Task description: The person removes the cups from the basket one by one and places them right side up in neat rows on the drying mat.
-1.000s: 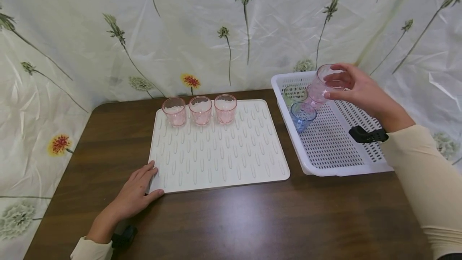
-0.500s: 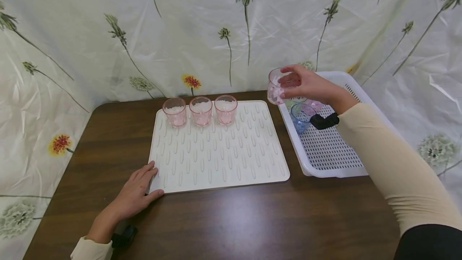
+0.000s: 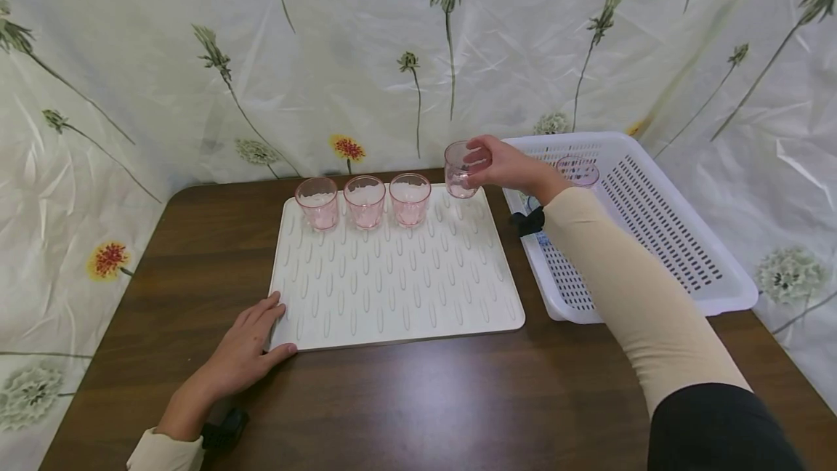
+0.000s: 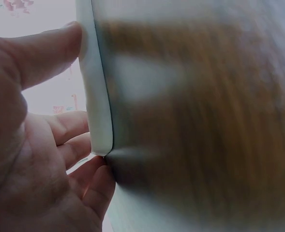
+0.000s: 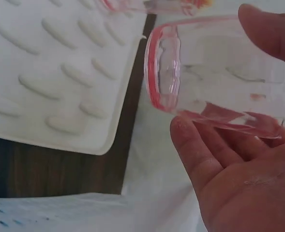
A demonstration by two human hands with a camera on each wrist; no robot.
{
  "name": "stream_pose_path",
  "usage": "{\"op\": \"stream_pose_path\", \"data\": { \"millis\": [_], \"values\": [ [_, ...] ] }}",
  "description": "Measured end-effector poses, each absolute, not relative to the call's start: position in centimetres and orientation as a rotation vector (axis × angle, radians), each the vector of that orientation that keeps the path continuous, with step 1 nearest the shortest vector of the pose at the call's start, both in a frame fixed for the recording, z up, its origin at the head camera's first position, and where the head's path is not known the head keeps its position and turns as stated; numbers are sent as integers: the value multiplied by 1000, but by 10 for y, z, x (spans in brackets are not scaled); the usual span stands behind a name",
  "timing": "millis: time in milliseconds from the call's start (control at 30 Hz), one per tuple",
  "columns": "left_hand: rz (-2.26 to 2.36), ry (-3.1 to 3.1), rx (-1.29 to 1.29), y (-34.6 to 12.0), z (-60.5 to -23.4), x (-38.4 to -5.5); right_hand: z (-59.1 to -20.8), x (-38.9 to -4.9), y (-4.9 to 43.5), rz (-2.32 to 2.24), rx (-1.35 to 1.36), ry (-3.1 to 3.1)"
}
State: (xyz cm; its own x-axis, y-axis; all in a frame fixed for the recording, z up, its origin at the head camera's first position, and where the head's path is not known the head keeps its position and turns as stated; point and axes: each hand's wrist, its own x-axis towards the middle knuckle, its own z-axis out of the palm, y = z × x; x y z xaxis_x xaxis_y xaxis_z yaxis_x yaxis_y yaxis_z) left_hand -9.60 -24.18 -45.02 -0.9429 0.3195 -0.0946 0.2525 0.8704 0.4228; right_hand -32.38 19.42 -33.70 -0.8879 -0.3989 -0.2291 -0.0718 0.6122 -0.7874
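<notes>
My right hand [image 3: 502,163] holds a clear pink-tinted drinking glass [image 3: 457,174] by its sides, thumb opposite the fingers, over the back right corner of a white ribbed drying mat [image 3: 399,289]. In the right wrist view the glass [image 5: 219,67] lies between thumb and fingers, its thick pink-edged base toward the mat. Three pink glasses [image 3: 364,206] stand upright in a row along the mat's back edge. At the front left corner my left hand [image 3: 243,355] rests with spread fingers touching the mat; the left wrist view shows thumb and fingertips against its edge [image 4: 97,106].
A white perforated plastic basket [image 3: 726,298] stands right of the mat. Inside it a pink glass [image 3: 578,171] shows, while other glasses are mostly hidden behind my right wrist and sleeve. Floral sheeting [image 3: 366,57] hangs behind the brown wooden table [image 3: 425,405].
My right hand has carried the pink glass leftward out of the basket, across its rim, to over the mat's back right corner. My left hand has stayed put.
</notes>
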Motion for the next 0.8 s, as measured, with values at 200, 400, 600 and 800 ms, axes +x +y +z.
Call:
{"op": "stream_pose_path", "data": {
  "millis": [200, 400, 600, 800],
  "values": [
    [628, 2885, 447, -242, -450, -96, -348, -325, 181, -1143, -321, 2485],
    [631, 2886, 446, -243, -449, -96, -354, -325, 170, -1089, -275, 2490],
    [626, 2874, 432, -243, -449, -96, -364, -322, 162, -1115, -203, 2469],
    [633, 2873, 442, -244, -450, -97, -374, -319, 155, -1046, -150, 2487]
  ]
}}
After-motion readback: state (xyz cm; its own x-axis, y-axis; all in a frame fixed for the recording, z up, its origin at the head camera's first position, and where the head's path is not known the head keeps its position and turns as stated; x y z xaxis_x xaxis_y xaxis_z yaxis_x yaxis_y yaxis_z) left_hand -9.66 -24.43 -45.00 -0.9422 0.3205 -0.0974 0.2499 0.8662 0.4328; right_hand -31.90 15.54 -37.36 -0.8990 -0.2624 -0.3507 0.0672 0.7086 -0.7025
